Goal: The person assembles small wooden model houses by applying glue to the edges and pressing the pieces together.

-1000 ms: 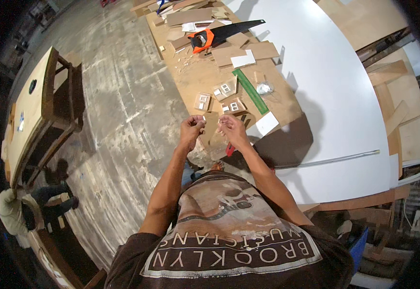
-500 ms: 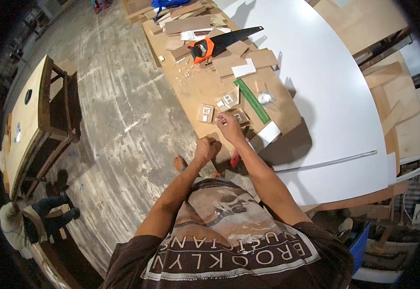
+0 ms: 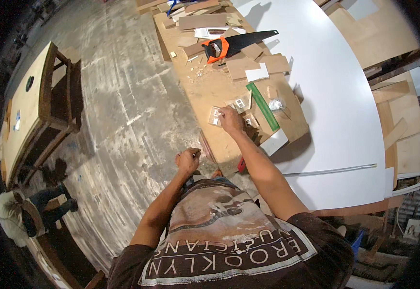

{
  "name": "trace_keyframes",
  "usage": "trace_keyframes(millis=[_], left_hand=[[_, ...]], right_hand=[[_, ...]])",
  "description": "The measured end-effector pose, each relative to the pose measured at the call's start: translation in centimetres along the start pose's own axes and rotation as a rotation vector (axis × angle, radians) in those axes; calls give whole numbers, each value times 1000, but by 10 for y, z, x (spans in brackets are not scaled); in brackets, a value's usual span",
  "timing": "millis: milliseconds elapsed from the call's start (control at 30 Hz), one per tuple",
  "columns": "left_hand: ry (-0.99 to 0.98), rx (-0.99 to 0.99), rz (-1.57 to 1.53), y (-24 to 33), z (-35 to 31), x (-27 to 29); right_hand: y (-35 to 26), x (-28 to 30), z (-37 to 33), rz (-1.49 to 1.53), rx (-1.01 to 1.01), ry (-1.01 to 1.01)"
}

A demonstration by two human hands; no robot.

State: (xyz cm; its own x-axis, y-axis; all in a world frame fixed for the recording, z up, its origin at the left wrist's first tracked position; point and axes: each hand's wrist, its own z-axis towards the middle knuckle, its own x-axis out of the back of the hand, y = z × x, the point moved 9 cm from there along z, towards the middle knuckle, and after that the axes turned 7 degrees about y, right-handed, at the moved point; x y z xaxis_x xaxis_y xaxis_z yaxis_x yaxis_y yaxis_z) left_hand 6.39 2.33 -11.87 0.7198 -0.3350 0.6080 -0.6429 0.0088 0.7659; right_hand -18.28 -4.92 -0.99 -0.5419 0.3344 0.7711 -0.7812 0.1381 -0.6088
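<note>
My right hand (image 3: 231,120) reaches over the workbench (image 3: 202,91), its fingers pinched together at the edge of a small wooden square (image 3: 213,121) bearing white pieces. Whatever lies between those fingertips is too small to make out. Two similar wooden pieces with white squares lie close by, one beyond the hand (image 3: 240,102) and another at its right (image 3: 250,121). My left hand (image 3: 188,160) hangs over the floor beside the bench corner, fingers curled in; anything inside them is hidden. A green flat strip (image 3: 264,107) and a crumpled clear plastic bag (image 3: 277,104) rest right of the wooden pieces.
A handsaw (image 3: 218,49) with an orange and black handle lies among wood offcuts (image 3: 202,21). A red-handled object (image 3: 241,164) is at the bench's near edge. A large white panel (image 3: 333,115) carries a metal bar (image 3: 333,169). Another table (image 3: 29,108) and a person (image 3: 17,216) are at left.
My left hand has moved left and down, away from my right hand and off the bench corner. My right hand has shifted onto the left wooden square. The whole view has shifted slightly.
</note>
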Motion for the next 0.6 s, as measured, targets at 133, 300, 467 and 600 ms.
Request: trace_keyframes(millis=[133,300,467,600], left_hand=[[35,-6,-13,-10,-5,8],[110,-8,-178,9,-4,30],[50,155,-619,99,9,74],[11,237,-954,147,16,79]], right_hand=[[21,-12,3,-121,-86,-36],[14,-9,3,-34,-61,-34],[-19,28,-13,445,-148,-24],[-39,52,-46,795,-283,-77]])
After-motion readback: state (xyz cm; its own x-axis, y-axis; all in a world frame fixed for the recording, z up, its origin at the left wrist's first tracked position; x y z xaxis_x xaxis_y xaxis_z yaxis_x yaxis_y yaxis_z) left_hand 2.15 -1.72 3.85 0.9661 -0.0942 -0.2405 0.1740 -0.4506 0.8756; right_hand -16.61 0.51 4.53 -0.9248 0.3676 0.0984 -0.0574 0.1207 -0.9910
